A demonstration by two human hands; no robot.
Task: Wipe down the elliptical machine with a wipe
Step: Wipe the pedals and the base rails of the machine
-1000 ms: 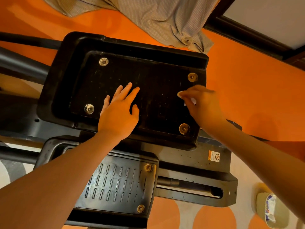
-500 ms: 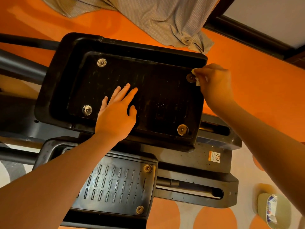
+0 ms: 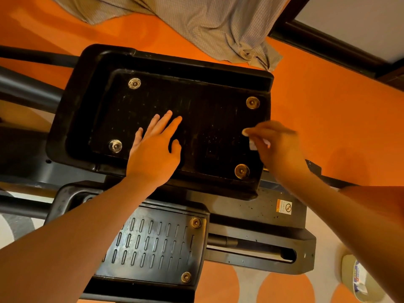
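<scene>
Your left hand (image 3: 156, 149) lies flat, fingers straight, on the black pedal (image 3: 209, 119), whose long axis runs left to right. Your right hand (image 3: 277, 145) pinches a white wipe (image 3: 253, 145) at the pedal's right edge, orange floor (image 3: 328, 119) just beyond.

Left hand (image 3: 154, 149) rests flat on the black elliptical pedal (image 3: 196, 84). Right hand (image 3: 277, 147), blurred, pinches a white wipe (image 3: 253, 146) at the pedal's right edge. Orange floor (image 3: 328, 117) surrounds.

Orange floor (image 3: 328, 110), crumpled checked cloth (image 3: 218, 25), dark-framed white panel (image 3: 358, 22).
</scene>
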